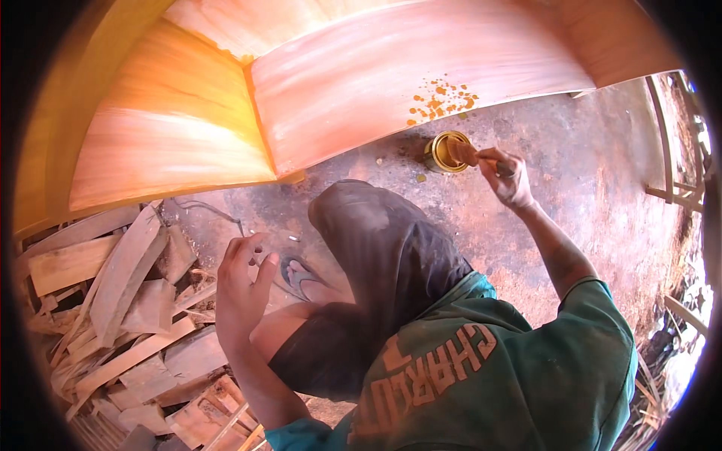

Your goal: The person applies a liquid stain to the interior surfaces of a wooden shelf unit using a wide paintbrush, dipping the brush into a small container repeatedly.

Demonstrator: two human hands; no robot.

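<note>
My right hand (508, 177) grips a paintbrush (464, 152) by its handle. The bristle end dips into a small round can (431, 155) with yellowish-brown contents, standing on the floor. Just above the can, orange-brown drops (442, 100) are spattered over a pale pinkish wooden panel (361, 83). Its neighbouring side panel (180, 113) carries a streaky yellow-orange coat. My left hand (244, 284) is raised beside my knee, thumb apart and fingers loosely bent, with nothing seen in it. It touches neither the panels nor the can.
A heap of wood offcuts (131, 301) lies at the left, close to my left arm. The stained concrete floor (579, 188) stretches to the right, where a wooden frame (665, 150) stands. My sandalled foot (304, 278) rests near the left hand.
</note>
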